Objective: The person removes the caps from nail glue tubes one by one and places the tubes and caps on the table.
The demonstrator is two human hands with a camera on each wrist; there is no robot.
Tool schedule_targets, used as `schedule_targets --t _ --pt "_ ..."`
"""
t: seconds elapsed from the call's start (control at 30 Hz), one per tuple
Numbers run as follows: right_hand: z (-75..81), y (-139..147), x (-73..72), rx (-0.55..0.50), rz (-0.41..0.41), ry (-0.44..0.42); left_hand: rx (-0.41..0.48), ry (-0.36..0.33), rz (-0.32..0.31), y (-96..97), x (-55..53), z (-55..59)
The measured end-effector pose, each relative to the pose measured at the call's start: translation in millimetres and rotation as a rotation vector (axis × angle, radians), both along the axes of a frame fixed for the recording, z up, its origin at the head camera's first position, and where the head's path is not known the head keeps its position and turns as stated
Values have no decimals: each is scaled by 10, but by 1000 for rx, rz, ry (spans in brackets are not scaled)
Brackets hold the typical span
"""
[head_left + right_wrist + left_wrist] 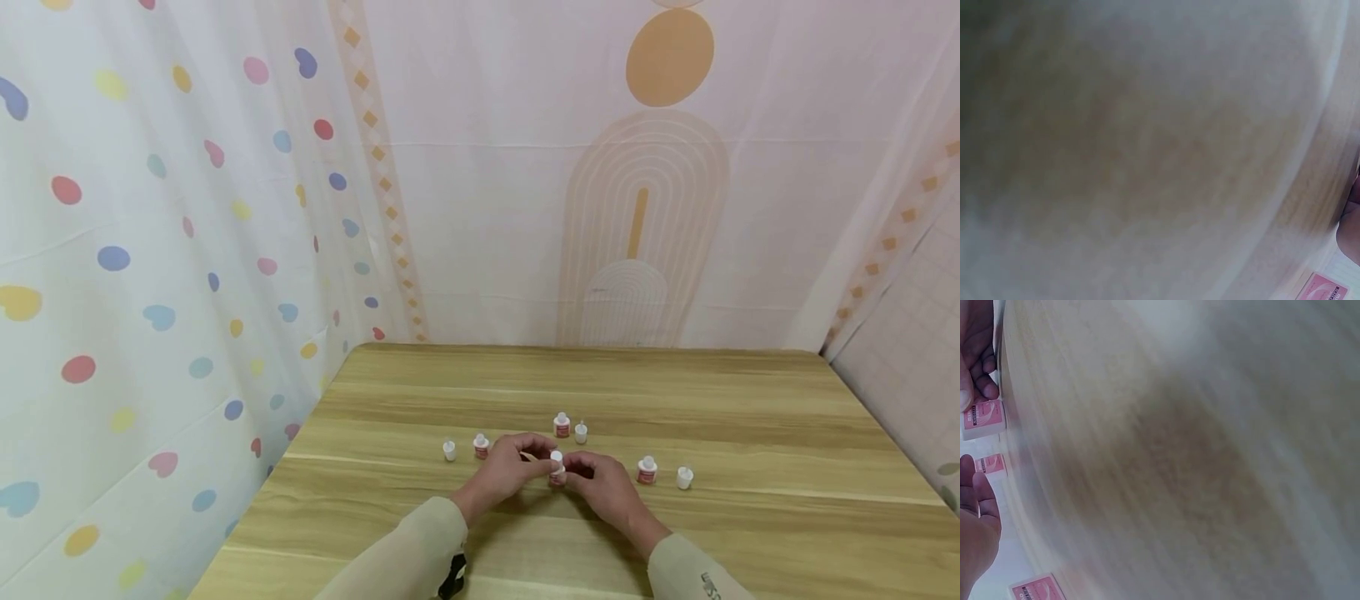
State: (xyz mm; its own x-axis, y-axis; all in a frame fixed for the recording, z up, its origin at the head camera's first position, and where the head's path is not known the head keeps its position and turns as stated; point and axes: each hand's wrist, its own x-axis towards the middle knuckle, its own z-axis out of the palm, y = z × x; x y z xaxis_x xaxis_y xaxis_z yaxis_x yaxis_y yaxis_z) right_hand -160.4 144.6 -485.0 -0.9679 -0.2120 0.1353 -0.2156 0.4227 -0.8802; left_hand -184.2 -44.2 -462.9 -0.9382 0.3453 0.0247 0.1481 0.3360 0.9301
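Observation:
Both hands meet at one small white bottle (557, 478) with a red-pink label, upright near the middle of the table. My left hand (508, 470) pinches its white cap (557, 457) from the left. From the other side my right hand (609, 490) grips the bottle's body between thumb and fingers. The left wrist view catches the right hand (977, 359) against the bottle's pink label (984, 415), with the left hand's (979, 534) other fingers loosely bent below. Only part of the right hand (1349, 234) shows at the right wrist view's edge.
Three more such bottles stand around the hands: left (482, 447), behind (562, 427) and right (647, 471). Beside each, a white cap (449, 451) lies upturned with a thin stem pointing up. Patterned curtains (487, 208) hang behind the wooden table (750, 400).

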Motion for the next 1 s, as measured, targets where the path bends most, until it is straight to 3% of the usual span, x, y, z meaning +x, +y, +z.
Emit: schedule_targets --t 0.23,0.57,1.0 --pt "-16 -1 5 -17 -8 -12 -12 29 -20 -5 2 -1" --pt "-7 -1 2 -34 -4 -34 -21 -11 -3 1 -10 0" --pt "-8 3 -3 -9 -7 -14 -14 50 -20 -14 -16 -29"
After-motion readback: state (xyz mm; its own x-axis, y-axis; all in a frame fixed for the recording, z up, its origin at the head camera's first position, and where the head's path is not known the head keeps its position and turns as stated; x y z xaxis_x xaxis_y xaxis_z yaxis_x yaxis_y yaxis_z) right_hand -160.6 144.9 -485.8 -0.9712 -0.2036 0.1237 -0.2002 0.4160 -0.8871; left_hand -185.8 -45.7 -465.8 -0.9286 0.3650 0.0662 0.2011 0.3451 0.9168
